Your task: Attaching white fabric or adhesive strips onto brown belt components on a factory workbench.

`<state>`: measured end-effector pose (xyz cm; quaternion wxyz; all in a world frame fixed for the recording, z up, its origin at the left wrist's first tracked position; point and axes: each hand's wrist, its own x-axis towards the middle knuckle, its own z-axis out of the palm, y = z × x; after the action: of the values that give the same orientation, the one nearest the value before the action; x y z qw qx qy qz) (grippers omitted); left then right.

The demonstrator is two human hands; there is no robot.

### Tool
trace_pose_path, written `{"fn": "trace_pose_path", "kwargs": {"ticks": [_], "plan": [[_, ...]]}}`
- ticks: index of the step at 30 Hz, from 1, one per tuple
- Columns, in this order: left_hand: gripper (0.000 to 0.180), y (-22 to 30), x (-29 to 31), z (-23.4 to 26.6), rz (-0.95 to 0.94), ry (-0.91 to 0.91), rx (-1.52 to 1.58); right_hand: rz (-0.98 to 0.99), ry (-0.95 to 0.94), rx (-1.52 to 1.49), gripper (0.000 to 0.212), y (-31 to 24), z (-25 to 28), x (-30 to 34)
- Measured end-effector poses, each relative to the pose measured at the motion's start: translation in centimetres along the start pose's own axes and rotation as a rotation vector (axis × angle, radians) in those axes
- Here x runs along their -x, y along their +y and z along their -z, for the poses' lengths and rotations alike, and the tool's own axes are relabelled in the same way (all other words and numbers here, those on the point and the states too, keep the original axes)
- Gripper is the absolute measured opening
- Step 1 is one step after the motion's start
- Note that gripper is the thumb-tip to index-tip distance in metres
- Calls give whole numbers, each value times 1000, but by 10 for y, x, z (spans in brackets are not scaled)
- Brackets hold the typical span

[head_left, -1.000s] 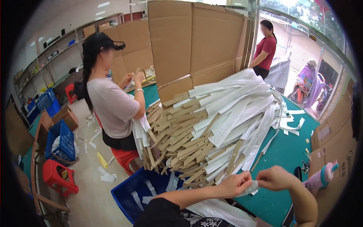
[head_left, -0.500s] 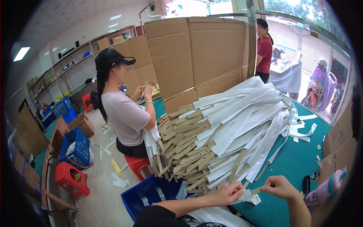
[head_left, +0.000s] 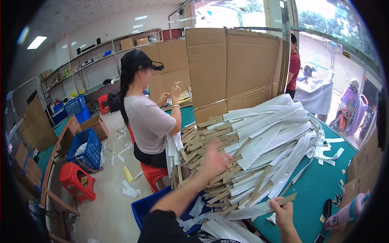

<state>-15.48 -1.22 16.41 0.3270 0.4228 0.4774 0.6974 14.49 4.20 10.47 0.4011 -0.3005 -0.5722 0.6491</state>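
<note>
Close to the table's near edge, my right hand (head_left: 282, 211) is closed on a tan strap (head_left: 288, 199), whose bare end sticks out past my fingers. A white wrapping (head_left: 253, 211) covers the strap leftward of that hand. My left hand (head_left: 214, 164), smeared by motion, is over the tan ends of the pile; its fingers look spread, and I see nothing held in them. The big pile of straps (head_left: 267, 139) has white-wrapped lengths on the right and bare, holed tan ends on the left.
A green table (head_left: 310, 190) carries the pile, white scraps (head_left: 332, 152) and a pink bottle (head_left: 344, 212). Below its left edge stands a blue bin (head_left: 142, 208). A co-worker (head_left: 148, 117) sits at the left holding a strip; tall cardboard (head_left: 235, 69) stands behind the pile.
My left hand has let go of the wrapped strap beside my right hand and moved up and left over the pile. My right hand still grips the strap, slightly lower and leftward. The view has shifted.
</note>
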Motion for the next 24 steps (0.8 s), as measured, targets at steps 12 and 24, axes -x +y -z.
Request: {"fn": "trace_pose_path", "kwargs": {"ticks": [12, 24], "plan": [[41, 167, -102, 471, -202, 571, -1171, -59, -186, 77, 22, -19, -10, 24], [30, 162, -132, 254, 560, 794, -601, -86, -30, 32, 24, -13, 19, 37]]}}
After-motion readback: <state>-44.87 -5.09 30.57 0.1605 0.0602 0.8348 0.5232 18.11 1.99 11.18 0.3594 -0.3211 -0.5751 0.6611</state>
